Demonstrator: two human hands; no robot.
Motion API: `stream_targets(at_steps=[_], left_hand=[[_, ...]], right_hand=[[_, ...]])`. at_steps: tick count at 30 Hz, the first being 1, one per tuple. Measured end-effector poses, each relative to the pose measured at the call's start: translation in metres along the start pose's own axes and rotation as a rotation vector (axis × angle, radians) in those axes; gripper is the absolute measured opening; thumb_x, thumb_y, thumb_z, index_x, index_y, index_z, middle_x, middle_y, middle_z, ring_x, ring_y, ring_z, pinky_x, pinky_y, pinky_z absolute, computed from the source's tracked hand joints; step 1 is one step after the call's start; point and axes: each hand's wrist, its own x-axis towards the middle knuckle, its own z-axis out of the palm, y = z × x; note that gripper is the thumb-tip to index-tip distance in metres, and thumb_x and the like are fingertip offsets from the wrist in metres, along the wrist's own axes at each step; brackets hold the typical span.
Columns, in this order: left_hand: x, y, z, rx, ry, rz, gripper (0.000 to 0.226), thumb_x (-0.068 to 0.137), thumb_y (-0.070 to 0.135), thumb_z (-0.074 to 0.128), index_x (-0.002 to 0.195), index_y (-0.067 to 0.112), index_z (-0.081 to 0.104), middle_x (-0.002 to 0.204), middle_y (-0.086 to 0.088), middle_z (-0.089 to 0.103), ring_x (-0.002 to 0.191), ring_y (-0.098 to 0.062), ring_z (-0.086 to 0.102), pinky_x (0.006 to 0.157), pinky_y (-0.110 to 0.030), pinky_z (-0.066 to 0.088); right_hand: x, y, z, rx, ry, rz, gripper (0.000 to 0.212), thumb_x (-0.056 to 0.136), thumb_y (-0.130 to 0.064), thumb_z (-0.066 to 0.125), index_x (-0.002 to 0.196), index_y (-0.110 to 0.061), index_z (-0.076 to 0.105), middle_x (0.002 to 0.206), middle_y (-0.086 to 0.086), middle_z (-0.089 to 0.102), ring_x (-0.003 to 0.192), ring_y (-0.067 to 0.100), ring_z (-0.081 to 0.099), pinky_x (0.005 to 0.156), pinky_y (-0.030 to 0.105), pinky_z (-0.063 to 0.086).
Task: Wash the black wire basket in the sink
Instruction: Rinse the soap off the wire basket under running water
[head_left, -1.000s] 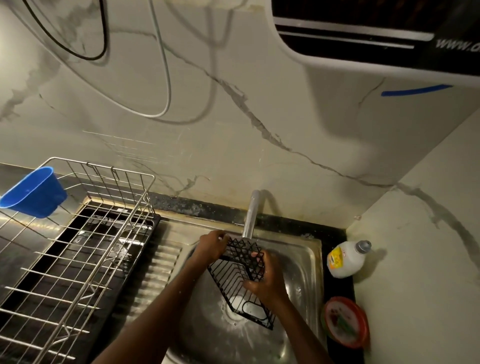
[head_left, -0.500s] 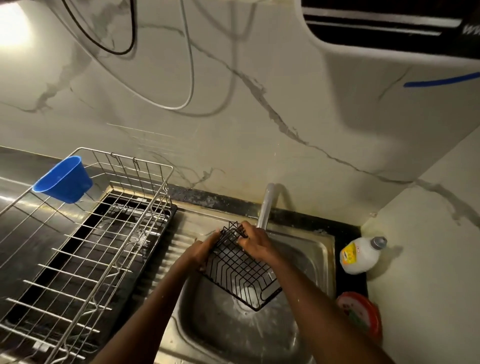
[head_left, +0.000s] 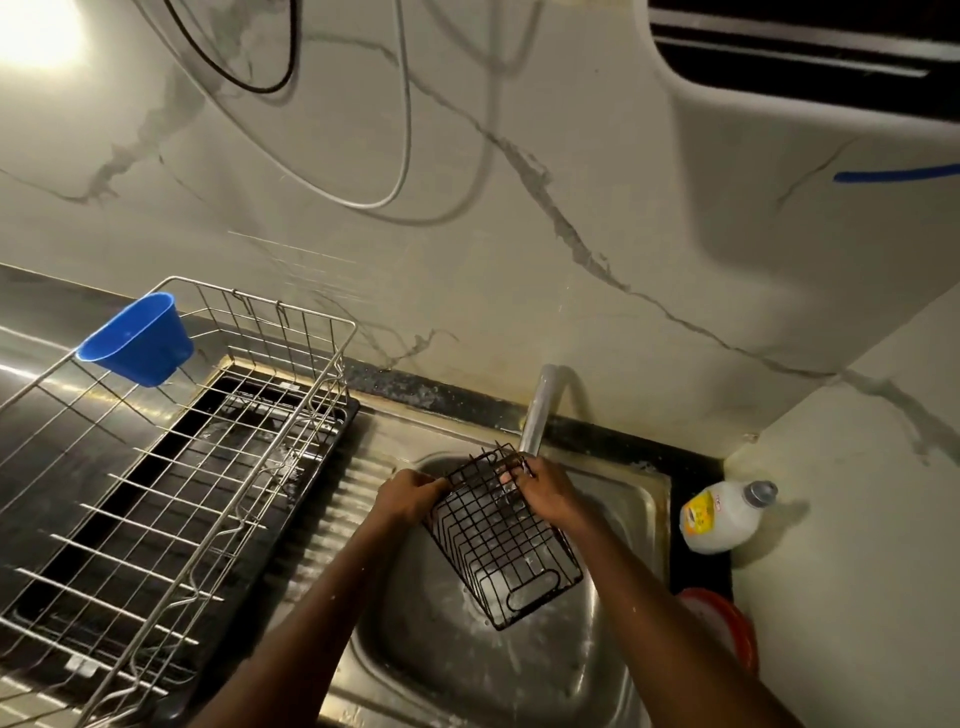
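**Black wire basket held over the sink bowl under the tap**

The black wire basket (head_left: 501, 540) hangs tilted above the steel sink (head_left: 636, 499), its upper end just below the spout of the tap (head_left: 537, 410) and its lower end, with a flat oval plate, pointing down toward the bottom of the bowl. Both hands hold it at the upper end. The left hand (head_left: 410, 496) has a closed grip on the basket's left edge, fingers curled round the wire. The right hand (head_left: 545, 493) grips the top right corner, fingers hooked through the mesh next to the spout. Both forearms reach over the near rim of the sink. The bowl's surface under the basket looks wet and splashed; whether water runs from the tap cannot be told.

Left of the sink, across its ribbed drainboard, a silver wire dish rack (head_left: 171, 499) stands on a black tray (head_left: 322, 462), and a blue plastic cup (head_left: 137, 340) hangs on the rack's far rim. Right of the sink, on the dark tabletop (head_left: 693, 467) in the corner, a white bottle (head_left: 722, 517) with a yellow label and grey cap lies on its side. Nearer than the bottle, also right of the sink, sits a round red-rimmed container (head_left: 727, 629), partly hidden by the right arm. Behind the sink rises a marble-patterned wall (head_left: 519, 234) with looping cables.
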Motion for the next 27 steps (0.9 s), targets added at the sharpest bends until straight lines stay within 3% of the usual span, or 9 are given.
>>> stream_targets(at_steps=[4, 5, 7, 10, 14, 17, 20, 24, 27], left_hand=[[-0.003, 0.015, 0.018, 0.098, 0.082, 0.079, 0.023, 0.096, 0.045, 0.070, 0.099, 0.024, 0.079, 0.087, 0.008, 0.077, 0.074, -0.003, 0.069, 0.072, -0.019, 0.057], [-0.004, 0.021, 0.024, 0.136, 0.107, 0.112, 0.020, 0.097, 0.039, 0.069, 0.101, 0.021, 0.078, 0.088, 0.008, 0.074, 0.069, 0.002, 0.063, 0.061, -0.008, 0.049], [-0.005, 0.035, 0.037, 0.222, 0.148, 0.196, 0.013, 0.100, 0.030, 0.067, 0.098, 0.019, 0.074, 0.085, 0.006, 0.069, 0.061, 0.006, 0.053, 0.050, -0.004, 0.041], [0.001, 0.049, 0.048, 0.202, 0.149, 0.251, 0.020, 0.101, 0.029, 0.067, 0.081, 0.024, 0.064, 0.072, 0.010, 0.062, 0.059, 0.002, 0.053, 0.056, -0.002, 0.041], [0.013, 0.064, 0.054, 0.161, 0.098, 0.224, 0.023, 0.101, 0.034, 0.065, 0.089, 0.015, 0.072, 0.077, 0.004, 0.070, 0.065, -0.002, 0.061, 0.052, -0.012, 0.038], [0.016, 0.072, 0.065, 0.112, 0.060, 0.210, 0.016, 0.100, 0.028, 0.066, 0.094, 0.015, 0.073, 0.084, 0.001, 0.073, 0.071, -0.007, 0.066, 0.059, -0.014, 0.046], [0.013, 0.077, 0.071, 0.128, 0.035, 0.265, 0.008, 0.100, 0.020, 0.067, 0.102, 0.014, 0.072, 0.092, 0.001, 0.072, 0.087, -0.014, 0.070, 0.080, -0.026, 0.056], [0.012, 0.062, 0.067, 0.170, 0.031, 0.327, 0.005, 0.101, 0.013, 0.065, 0.105, 0.013, 0.068, 0.091, 0.008, 0.063, 0.091, -0.010, 0.065, 0.081, -0.022, 0.047], [0.019, 0.044, 0.065, 0.126, 0.012, 0.305, 0.007, 0.099, 0.018, 0.069, 0.106, 0.016, 0.069, 0.098, 0.006, 0.068, 0.099, -0.015, 0.070, 0.081, -0.022, 0.048]], right_hand=[[-0.017, 0.028, 0.003, 0.071, 0.143, 0.054, 0.033, 0.107, -0.019, 0.045, 0.135, -0.036, 0.051, 0.105, -0.002, 0.064, 0.084, 0.009, 0.061, 0.069, 0.024, 0.053], [-0.021, 0.033, 0.005, 0.085, 0.186, 0.071, 0.031, 0.107, -0.020, 0.045, 0.134, -0.030, 0.055, 0.102, -0.001, 0.064, 0.083, 0.010, 0.061, 0.067, 0.023, 0.051], [-0.024, 0.046, 0.011, 0.130, 0.273, 0.121, 0.028, 0.106, -0.021, 0.047, 0.130, -0.024, 0.060, 0.095, 0.000, 0.066, 0.080, 0.014, 0.064, 0.067, 0.030, 0.054], [-0.030, 0.054, 0.010, 0.245, 0.346, 0.208, 0.022, 0.105, -0.023, 0.050, 0.124, -0.025, 0.061, 0.096, -0.001, 0.066, 0.081, 0.017, 0.065, 0.072, 0.036, 0.057], [-0.040, 0.060, 0.006, 0.382, 0.335, 0.197, 0.019, 0.094, -0.019, 0.067, 0.109, -0.031, 0.064, 0.104, -0.004, 0.070, 0.099, 0.022, 0.068, 0.083, 0.041, 0.058], [-0.047, 0.068, 0.008, 0.442, 0.328, 0.219, 0.036, 0.090, -0.018, 0.073, 0.120, -0.032, 0.057, 0.112, -0.005, 0.069, 0.103, 0.017, 0.066, 0.087, 0.040, 0.058], [-0.050, 0.073, 0.009, 0.467, 0.330, 0.209, 0.053, 0.086, -0.015, 0.077, 0.130, -0.029, 0.052, 0.118, -0.006, 0.066, 0.106, 0.013, 0.064, 0.091, 0.040, 0.057], [-0.055, 0.065, 0.018, 0.447, 0.299, 0.159, 0.049, 0.087, -0.012, 0.076, 0.120, -0.037, 0.050, 0.113, -0.013, 0.063, 0.105, 0.007, 0.062, 0.090, 0.032, 0.054], [-0.052, 0.063, 0.029, 0.452, 0.337, 0.152, 0.045, 0.091, -0.021, 0.071, 0.128, -0.038, 0.051, 0.116, -0.013, 0.064, 0.105, 0.006, 0.063, 0.086, 0.029, 0.053]])
